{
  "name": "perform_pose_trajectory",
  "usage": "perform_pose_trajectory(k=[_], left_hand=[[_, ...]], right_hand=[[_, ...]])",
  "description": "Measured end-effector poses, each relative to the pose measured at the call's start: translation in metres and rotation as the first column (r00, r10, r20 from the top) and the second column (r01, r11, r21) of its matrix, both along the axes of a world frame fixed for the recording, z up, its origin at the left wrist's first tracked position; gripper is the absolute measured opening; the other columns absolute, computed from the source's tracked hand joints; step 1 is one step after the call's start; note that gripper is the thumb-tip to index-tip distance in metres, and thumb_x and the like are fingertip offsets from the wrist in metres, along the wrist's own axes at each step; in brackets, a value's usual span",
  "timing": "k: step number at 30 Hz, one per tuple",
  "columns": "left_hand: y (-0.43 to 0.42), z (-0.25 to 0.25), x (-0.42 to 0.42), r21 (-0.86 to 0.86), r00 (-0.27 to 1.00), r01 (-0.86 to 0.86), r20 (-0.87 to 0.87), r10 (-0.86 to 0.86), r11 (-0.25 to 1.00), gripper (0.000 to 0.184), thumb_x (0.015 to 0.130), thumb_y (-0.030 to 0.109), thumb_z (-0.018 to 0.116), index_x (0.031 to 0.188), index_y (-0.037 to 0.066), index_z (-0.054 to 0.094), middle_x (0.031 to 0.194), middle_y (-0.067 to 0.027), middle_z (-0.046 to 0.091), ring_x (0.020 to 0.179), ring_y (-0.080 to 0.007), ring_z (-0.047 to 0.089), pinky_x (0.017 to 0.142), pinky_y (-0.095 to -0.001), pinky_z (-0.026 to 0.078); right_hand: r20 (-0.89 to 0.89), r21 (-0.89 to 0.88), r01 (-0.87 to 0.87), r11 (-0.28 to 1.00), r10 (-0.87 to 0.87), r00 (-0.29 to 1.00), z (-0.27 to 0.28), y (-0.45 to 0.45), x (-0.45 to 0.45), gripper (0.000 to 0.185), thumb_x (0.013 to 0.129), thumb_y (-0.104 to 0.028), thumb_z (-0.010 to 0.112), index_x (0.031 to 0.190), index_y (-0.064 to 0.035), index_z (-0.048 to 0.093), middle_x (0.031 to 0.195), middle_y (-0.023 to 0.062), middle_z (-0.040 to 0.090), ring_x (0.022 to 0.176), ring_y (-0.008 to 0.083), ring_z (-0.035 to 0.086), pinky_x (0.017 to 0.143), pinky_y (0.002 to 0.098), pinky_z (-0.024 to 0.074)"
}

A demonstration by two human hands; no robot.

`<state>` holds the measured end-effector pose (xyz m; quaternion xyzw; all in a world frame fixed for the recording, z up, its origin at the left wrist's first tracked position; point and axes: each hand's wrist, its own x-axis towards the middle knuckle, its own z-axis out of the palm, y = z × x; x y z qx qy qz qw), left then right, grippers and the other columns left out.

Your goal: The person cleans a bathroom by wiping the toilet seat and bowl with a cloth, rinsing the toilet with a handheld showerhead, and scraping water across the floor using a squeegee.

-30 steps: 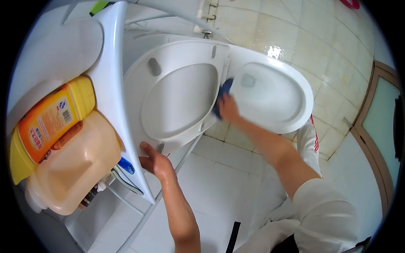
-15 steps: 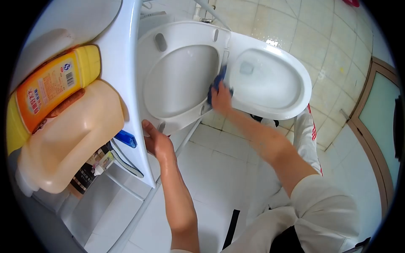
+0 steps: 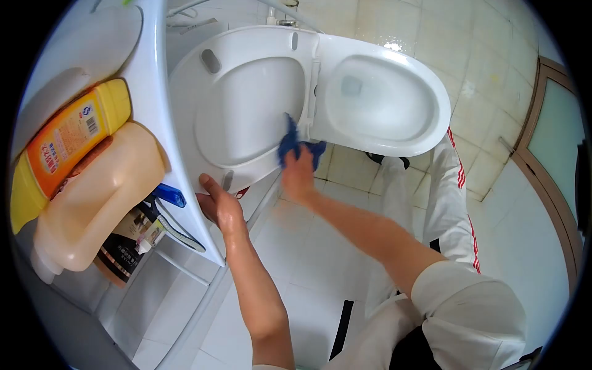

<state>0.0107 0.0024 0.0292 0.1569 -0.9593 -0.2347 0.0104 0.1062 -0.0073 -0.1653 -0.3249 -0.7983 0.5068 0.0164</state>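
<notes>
A blue cloth (image 3: 288,143) is bunched in my right hand (image 3: 299,177), which is closed on it. The cloth lies against the lower side of the raised white toilet seat (image 3: 256,168), close to the hinge. My left hand (image 3: 220,206) grips the outer edge of the seat, thumb on the near face and fingers hidden behind. Behind the seat ring shows the raised lid (image 3: 259,98). To the right is the toilet bowl (image 3: 439,102), its inside uncovered.
At left, a white sink unit (image 3: 161,123) stands close to my left hand. Beside it are an orange-and-yellow bottle (image 3: 71,142), a peach jug (image 3: 102,197) and a blue-handled brush (image 3: 169,195). A brown-framed glass door (image 3: 558,139) is at far right.
My right hand has moved left and down with the blue cloth, away from the hinge along the seat. My left hand keeps its grip on the seat edge. The view has shifted slightly.
</notes>
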Motion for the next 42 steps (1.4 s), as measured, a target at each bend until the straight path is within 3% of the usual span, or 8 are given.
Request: perform_pose_trajectory(k=[3,6,16,19,22,27,33,42], left_hand=[[-0.011,-0.007,-0.002,0.001,0.999,0.033,-0.008,-0.033,0.999,0.067,0.098,0.036,0.040,0.145,-0.003,0.010,0.150,-0.0241,0.018,0.135,-0.0365,0.029,0.111,-0.0391,0.024],[0.010,-0.008,0.000,0.183,0.994,-0.077,-0.062,0.090,0.980,0.066,0.098,0.034,0.040,0.145,-0.002,0.010,0.150,-0.0241,0.019,0.135,-0.0359,0.029,0.112,-0.0390,0.023],[-0.014,-0.010,-0.002,0.014,0.999,-0.032,-0.007,0.032,0.999,0.070,0.097,0.037,0.043,0.144,-0.005,0.012,0.148,-0.0269,0.020,0.135,-0.0370,0.028,0.109,-0.0397,0.027],[0.012,-0.002,0.001,0.089,0.990,-0.138,0.005,0.138,0.986,0.070,0.098,0.037,0.042,0.145,-0.005,0.010,0.148,-0.0265,0.020,0.135,-0.0366,0.028,0.108,-0.0391,0.030],[0.013,0.003,0.001,0.077,0.998,-0.068,0.025,0.066,0.995,0.069,0.098,0.039,0.041,0.145,-0.004,0.014,0.148,-0.0258,0.021,0.136,-0.0349,0.027,0.109,-0.0379,0.030],[0.019,0.019,0.003,0.053,0.990,-0.088,0.115,0.081,0.995,0.068,0.098,0.042,0.038,0.143,-0.005,0.020,0.150,-0.0244,0.020,0.138,-0.0354,0.024,0.113,-0.0378,0.019],[-0.008,0.020,0.006,-0.004,0.994,0.066,0.092,-0.066,0.998,0.050,0.100,0.031,0.036,0.134,-0.006,0.038,0.141,-0.0175,0.039,0.129,-0.0265,0.037,0.108,-0.0361,0.025],[-0.023,0.000,0.019,0.650,0.999,0.032,-0.014,-0.031,0.760,0.055,0.101,0.041,0.024,0.141,0.003,0.030,0.141,-0.0120,0.039,0.128,-0.0249,0.039,0.108,-0.0388,0.029]], right_hand=[[0.144,-0.192,0.136,0.972,-0.109,0.983,-0.053,0.047,-0.002,0.045,0.075,-0.002,0.057,0.119,0.0008,0.047,0.114,0.0289,0.043,0.101,0.0455,0.048,0.090,0.0503,0.0415],[0.128,-0.287,-0.028,0.957,0.067,0.989,-0.086,0.061,-0.014,0.033,0.080,-0.006,0.055,0.112,0.0003,0.048,0.118,0.0320,0.042,0.100,0.0498,0.048,0.087,0.0519,0.0440],[0.373,-0.320,-0.216,0.923,0.332,0.866,-0.072,0.054,-0.004,0.033,0.083,-0.021,0.054,0.113,-0.0054,0.053,0.112,0.0251,0.048,0.099,0.0438,0.055,0.085,0.0512,0.0473],[0.203,-0.351,-0.391,0.851,0.477,0.855,-0.096,0.018,0.008,0.035,0.083,-0.021,0.054,0.113,-0.0024,0.053,0.113,0.0255,0.048,0.098,0.0427,0.056,0.085,0.0505,0.0479],[0.296,-0.461,-0.128,0.878,0.288,0.911,-0.016,0.030,0.004,0.033,0.084,-0.022,0.054,0.110,-0.0017,0.053,0.107,0.0229,0.051,0.099,0.0413,0.054,0.081,0.0478,0.0488],[0.133,-0.499,-0.268,0.824,0.379,0.916,0.063,0.024,-0.006,0.031,0.080,-0.020,0.058,0.104,-0.0016,0.053,0.107,0.0225,0.049,0.096,0.0395,0.056,0.080,0.0483,0.0495],[-0.221,-0.330,-0.336,0.882,0.274,0.936,0.136,0.051,-0.034,0.026,0.075,-0.015,0.064,0.097,-0.0031,0.055,0.098,0.0191,0.051,0.090,0.0366,0.056,0.071,0.0457,0.0485],[-0.565,-0.062,-0.331,0.941,0.241,0.789,0.140,0.058,-0.029,0.027,0.066,-0.010,0.068,0.090,-0.0047,0.058,0.105,0.0177,0.051,0.095,0.0367,0.055,0.074,0.0436,0.0482]])
